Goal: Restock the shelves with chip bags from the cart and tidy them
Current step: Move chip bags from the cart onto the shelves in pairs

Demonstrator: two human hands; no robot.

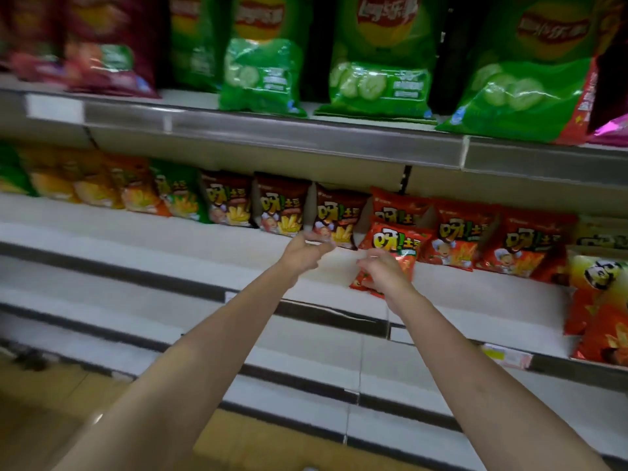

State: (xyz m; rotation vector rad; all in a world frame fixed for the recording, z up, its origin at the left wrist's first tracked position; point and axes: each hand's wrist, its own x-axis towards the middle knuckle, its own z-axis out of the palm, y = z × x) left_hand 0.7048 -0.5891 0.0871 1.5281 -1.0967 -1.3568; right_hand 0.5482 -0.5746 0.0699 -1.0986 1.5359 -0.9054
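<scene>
Your right hand [385, 271] curls round the lower part of a small red chip bag [390, 248], gripping it at the front of the middle shelf [204, 239], with the bag's top leaning back against the row of red bags [475, 239] behind it. Your left hand [306, 251] reaches the bottom edge of a dark brown chip bag [334, 217] just to the left; its fingers look bent toward that edge, but motion blur hides whether they pinch it or only touch it, so you cannot tell how far open that hand is.

Both bags carry the same yellow Chinese lettering with an exclamation mark, a cartoon chef and a picture of fries; the smaller print is too blurred to read. On the upper shelf [306, 130] stand large green chip bags [380, 62] with cucumber slices and a red and yellow round logo bearing Chinese characters, next to maroon bags [102, 45] at the left.

Both of your forearms are bare and stretched forward and upward from the bottom of the view, converging on the shelf, wrists near each other but apart.
</scene>
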